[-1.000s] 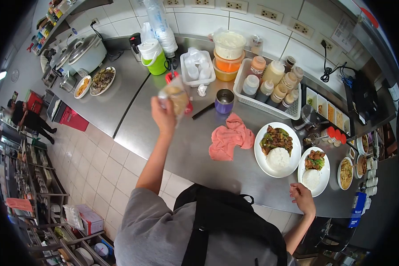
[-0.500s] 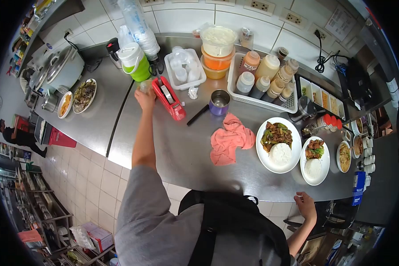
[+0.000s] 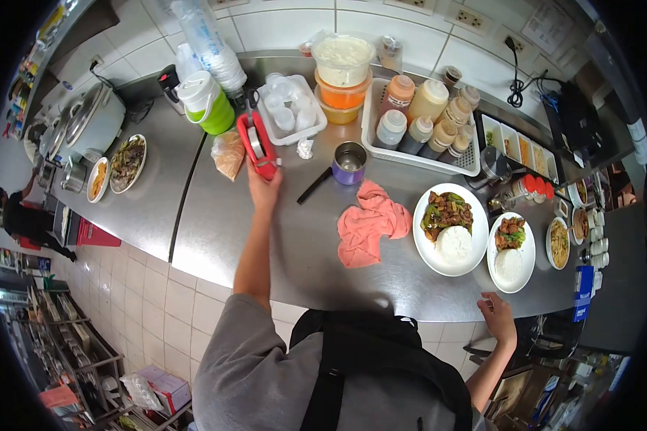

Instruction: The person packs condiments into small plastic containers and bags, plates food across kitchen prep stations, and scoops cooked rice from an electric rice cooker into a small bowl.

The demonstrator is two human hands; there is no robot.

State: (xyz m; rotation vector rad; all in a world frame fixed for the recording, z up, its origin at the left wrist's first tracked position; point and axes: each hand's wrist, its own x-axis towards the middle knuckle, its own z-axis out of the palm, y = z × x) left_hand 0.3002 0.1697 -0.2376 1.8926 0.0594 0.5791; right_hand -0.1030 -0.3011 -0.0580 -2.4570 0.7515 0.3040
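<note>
My left hand is closed around the near end of a red tape dispenser that carries a roll of tape. Just left of the dispenser lies a small clear bag with orange-brown contents. Past the counter's front edge, below the smaller plate, my right hand hangs with loosely bent fingers and nothing visible in them. A large plate of rice and stir-fry and a smaller plate of rice and meat are on the right part of the steel counter. A crumpled pink cloth lies left of them.
Behind the dispenser stand a green jug and a white basket of small cups. Stacked tubs and a tray of sauce bottles line the wall. A purple cup stands mid-counter. Another person is at far left.
My left hand has moved right from the small bag to the tape dispenser and taken hold of its near end. The bag now lies uncovered. My right hand has barely moved.
</note>
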